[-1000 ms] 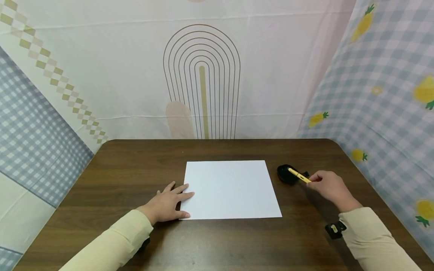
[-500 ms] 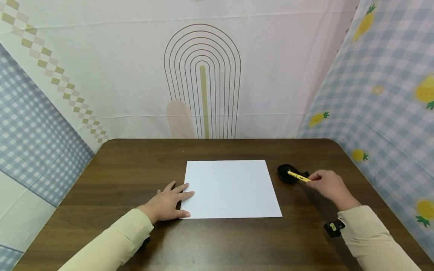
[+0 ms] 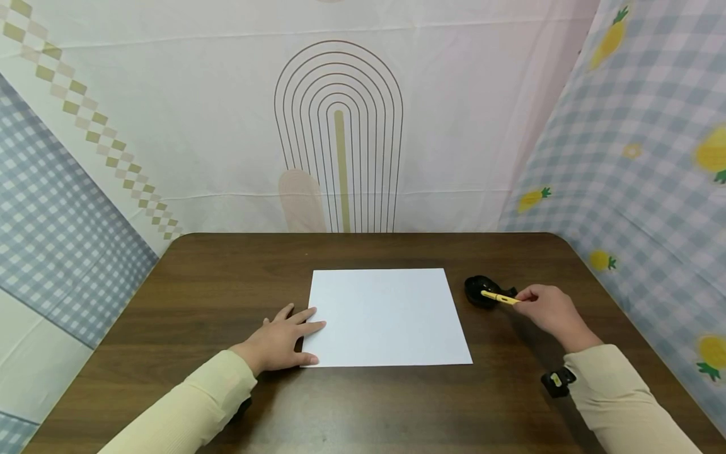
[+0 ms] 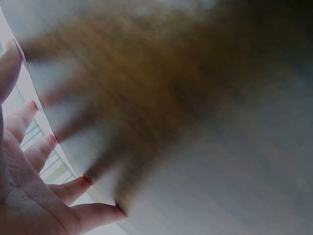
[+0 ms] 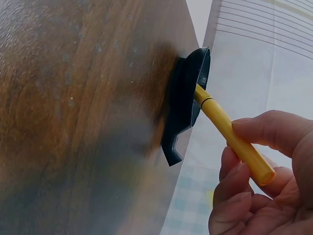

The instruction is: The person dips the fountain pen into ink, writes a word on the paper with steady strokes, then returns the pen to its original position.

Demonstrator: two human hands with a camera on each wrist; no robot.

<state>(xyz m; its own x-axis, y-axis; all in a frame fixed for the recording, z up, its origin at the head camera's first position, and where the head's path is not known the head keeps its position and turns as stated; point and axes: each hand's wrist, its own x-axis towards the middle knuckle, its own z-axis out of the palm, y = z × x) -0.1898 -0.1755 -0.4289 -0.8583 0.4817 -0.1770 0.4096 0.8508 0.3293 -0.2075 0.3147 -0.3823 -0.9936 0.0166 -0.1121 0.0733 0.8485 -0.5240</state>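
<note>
A sheet of white paper [image 3: 391, 318] lies flat on the table. My left hand [image 3: 278, 343] rests at its left edge with fingers spread, thumb and some fingertips on the paper; the left wrist view shows the spread fingers of this hand [image 4: 29, 191] touching down. At the right, my right hand [image 3: 556, 315] pinches the end of a yellow pen [image 3: 501, 298] between thumb and fingers. In the right wrist view the pen [image 5: 220, 120] slants down, its far end inside the rim of a small black dish [image 5: 188, 93] with a short handle. That end is hidden by the rim.
The dark wooden table [image 3: 386, 403] ends at a back edge against a white patterned cloth [image 3: 459, 113]. A blue checked cloth with pineapples [image 3: 641, 170] hangs along the right side. Black wrist cameras [image 3: 558, 382] are strapped below the sleeves.
The far end of the yellow pen has dipped a little over the black dish, so the pen lies flatter in view. The left hand and the paper stay as they were.
</note>
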